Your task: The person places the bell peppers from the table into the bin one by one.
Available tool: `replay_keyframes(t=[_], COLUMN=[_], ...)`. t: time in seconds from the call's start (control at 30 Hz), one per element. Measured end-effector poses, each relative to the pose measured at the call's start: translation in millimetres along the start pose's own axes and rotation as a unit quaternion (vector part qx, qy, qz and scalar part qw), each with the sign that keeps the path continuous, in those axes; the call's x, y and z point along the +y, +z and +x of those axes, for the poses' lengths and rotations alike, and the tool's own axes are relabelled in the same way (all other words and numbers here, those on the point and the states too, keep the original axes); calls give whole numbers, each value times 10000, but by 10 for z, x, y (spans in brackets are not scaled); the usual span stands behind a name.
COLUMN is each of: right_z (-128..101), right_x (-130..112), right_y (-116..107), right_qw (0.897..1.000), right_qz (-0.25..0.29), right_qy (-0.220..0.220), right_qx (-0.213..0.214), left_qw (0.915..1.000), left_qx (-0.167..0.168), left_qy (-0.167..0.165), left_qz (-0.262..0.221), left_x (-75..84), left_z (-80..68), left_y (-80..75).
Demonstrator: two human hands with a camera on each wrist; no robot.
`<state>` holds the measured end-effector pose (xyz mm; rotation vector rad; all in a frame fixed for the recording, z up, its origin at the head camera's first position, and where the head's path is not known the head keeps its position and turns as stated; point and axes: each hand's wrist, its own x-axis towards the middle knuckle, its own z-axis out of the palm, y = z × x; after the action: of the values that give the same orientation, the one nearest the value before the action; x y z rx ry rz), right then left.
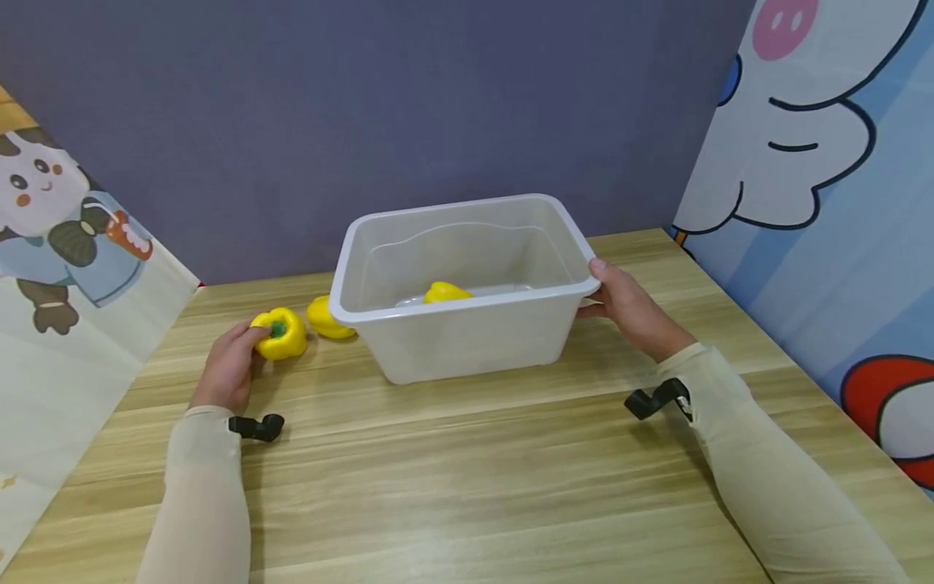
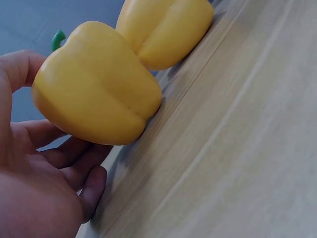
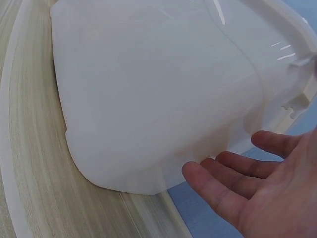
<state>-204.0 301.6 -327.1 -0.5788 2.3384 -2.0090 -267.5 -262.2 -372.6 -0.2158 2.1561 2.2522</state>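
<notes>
My left hand [image 1: 228, 369] holds a yellow bell pepper [image 1: 284, 334] at the left of the table, thumb beside its green stem. In the left wrist view this bell pepper [image 2: 96, 87] is close over the wood, with fingers [image 2: 81, 153] at its lower side. Just past it lies a second yellow bell pepper [image 1: 326, 318], partly hidden by a white plastic bin [image 1: 467, 341]. Another yellow bell pepper [image 1: 445, 292] shows inside the bin, its lower part hidden by the front wall. My right hand [image 1: 633, 308] grips the bin's right front corner, thumb on the rim and fingers [image 3: 213, 191] along the outer wall.
A wooden table [image 1: 438, 478] carries everything. A grey-blue panel [image 1: 438, 105] rises behind the bin. Cartoon-printed walls stand on the left [image 1: 73, 268] and right [image 1: 803, 268]. Black wrist mounts [image 1: 257, 427] stick out from both sleeves.
</notes>
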Motion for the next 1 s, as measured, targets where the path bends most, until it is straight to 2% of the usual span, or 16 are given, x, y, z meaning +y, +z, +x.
replay_keyframes(t=[0.3, 0.47, 0.7, 0.87, 1.0], right_z=[16, 22, 12, 1, -5], right_x=[-13, -16, -13, -5, -10], right_y=[2, 0, -8, -23, -34], right_qw=[10000, 10000, 9999, 9999, 9998], right_qz=[-4, -6, -43, -77, -134], right_qy=[2, 36, -18, -23, -5], right_qx=[-72, -66, -118, -118, -129], left_qw=[9994, 9968, 9864, 9849, 9784], left_qx=[189, 288, 248, 180, 128], left_qy=[92, 278, 369, 231, 207], left_qz=[277, 693, 1581, 1706, 2051], left_x=[6, 7, 16, 37, 52], left_z=[-17, -36, -42, -43, -48], left_y=[-8, 21, 50, 80, 94])
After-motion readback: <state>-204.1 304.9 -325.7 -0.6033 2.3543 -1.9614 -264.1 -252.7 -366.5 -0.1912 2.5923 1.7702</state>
